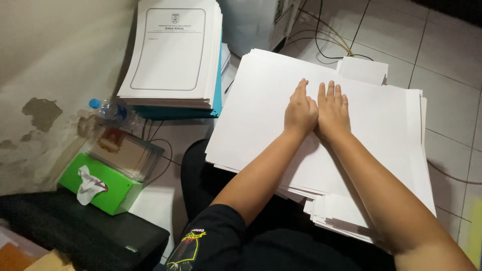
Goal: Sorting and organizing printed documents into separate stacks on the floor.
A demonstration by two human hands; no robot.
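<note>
Hands flat on white paper stack (271, 100), green tissue box (103, 185) aside.

Both hands lie flat and side by side on the paper stack (261, 115), left hand (300, 111) touching right hand (332, 111), so there is no gap between them. Bare sheet lies open all round them: wide to the left and towards the near edge, narrower ahead, where a small white block (362, 70) sits on the far edge. Beyond it cables (326, 37) cross the tiled floor (442, 55). To the left a second printed stack (173, 50) stands close, with only a thin strip of floor between. Further left a bottle (108, 109), a clear box (128, 150) and a green tissue box (98, 183) crowd against the wall (50, 60). Right of the sheets the floor is open.
</note>
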